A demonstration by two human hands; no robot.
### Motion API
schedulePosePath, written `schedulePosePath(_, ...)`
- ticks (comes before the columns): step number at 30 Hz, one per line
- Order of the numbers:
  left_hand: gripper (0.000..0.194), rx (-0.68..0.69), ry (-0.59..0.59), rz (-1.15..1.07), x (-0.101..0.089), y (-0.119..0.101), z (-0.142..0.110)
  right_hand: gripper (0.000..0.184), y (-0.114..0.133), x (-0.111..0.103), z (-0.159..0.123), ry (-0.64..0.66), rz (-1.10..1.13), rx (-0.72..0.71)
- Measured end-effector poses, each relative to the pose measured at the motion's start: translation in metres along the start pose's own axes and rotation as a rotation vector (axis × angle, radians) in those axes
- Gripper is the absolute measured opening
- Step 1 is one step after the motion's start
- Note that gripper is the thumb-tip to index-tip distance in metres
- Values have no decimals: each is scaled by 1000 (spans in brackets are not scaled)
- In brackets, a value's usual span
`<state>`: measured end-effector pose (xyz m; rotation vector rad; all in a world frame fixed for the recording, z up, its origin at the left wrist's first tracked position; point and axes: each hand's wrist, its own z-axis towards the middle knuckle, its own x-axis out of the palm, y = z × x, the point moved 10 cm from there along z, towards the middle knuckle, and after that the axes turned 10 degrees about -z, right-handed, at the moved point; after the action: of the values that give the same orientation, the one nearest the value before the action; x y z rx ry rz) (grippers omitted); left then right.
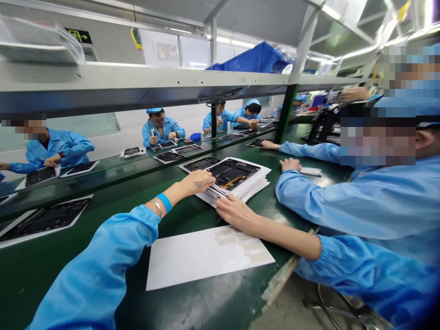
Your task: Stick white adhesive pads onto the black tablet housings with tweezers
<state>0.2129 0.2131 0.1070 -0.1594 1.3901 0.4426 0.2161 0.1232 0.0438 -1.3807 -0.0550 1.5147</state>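
A stack of white sheets (pixel 252 195) interleaved with thin black layers lies on the green bench in front of me. On its top rests a black device panel (pixel 235 173) with an orange flex cable at the front edge. My left hand (pixel 197 182) grips the left edge of the stack, fingers curled over the top panel's corner. At the front corner, my right hand (pixel 237 213) pinches the edges of the sheets, its fingertips partly hidden. Nearer me, a white sheet (pixel 206 259) with tan tape-like patches lies flat, partly beneath my right forearm.
Another black panel (pixel 201 163) lies just behind the stack. To the left, a panel on white paper (pixel 48 217) sits on the conveyor strip. A co-worker's sleeve (pixel 309 192) is close on my right. Overhead runs a shelf (pixel 144 80) bearing a blue bin (pixel 254 59).
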Motion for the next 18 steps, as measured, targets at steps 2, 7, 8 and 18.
schedulePosePath(2,15,24,7,-8,-4,-2,-3,27,6,-5,-1,-21,18,-17)
schedulePosePath(7,17,41,-31,-13,-19,-1,2,30,-5,-48,-20,-249,419,148)
schedulePosePath(8,18,35,-55,-10,-23,0,3,31,-21,-52,-29,-301,589,287)
schedulePosePath(18,20,102,-123,97,-29,-19,-2,44,-83,51,-51,-409,2162,1198)
